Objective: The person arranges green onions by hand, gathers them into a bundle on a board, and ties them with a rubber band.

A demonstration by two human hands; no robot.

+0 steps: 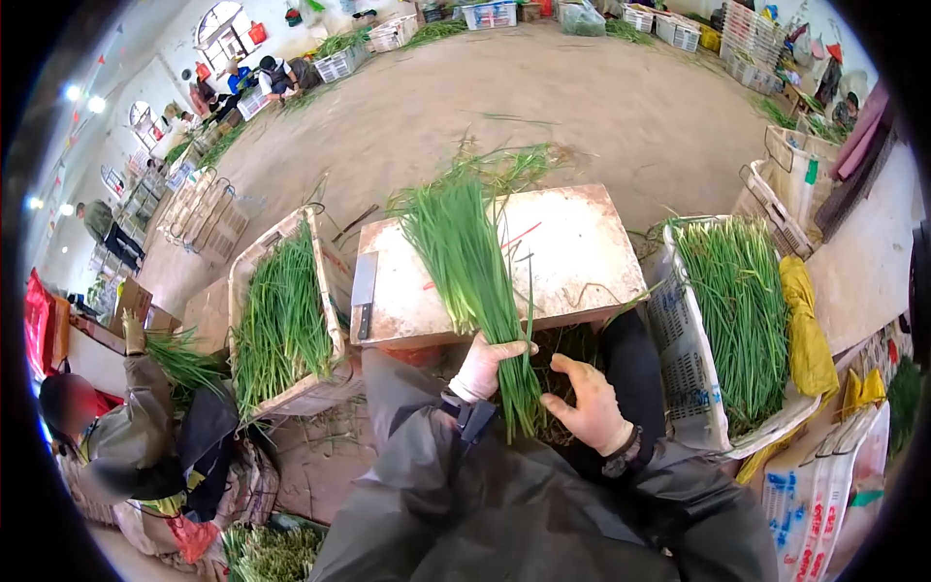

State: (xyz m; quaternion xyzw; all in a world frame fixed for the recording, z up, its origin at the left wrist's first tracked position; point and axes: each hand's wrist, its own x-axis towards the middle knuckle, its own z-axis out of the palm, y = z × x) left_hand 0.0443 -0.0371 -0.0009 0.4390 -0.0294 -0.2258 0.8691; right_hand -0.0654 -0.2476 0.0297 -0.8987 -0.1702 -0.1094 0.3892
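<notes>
My left hand (490, 367), in a pale glove, is wrapped around a thick bunch of long green chives (465, 242). The bunch slants over the near edge of a worn board (572, 233), its ends hanging below my hand toward my lap. My right hand (589, 405), gloved too, is just right of the lower ends, with thumb and fingers apart and nothing in it. A cleaver with a black handle (363, 301) lies along the board's left edge. Loose green leaves (514, 167) are heaped at the board's far side.
Crates packed with chives stand at left (281, 320) and right (732, 320) of the board. A yellow bag (810, 330) hangs by the right crate. A co-worker (136, 427) sits close on my left. Other people and crates line the walls beyond the concrete floor (388, 126).
</notes>
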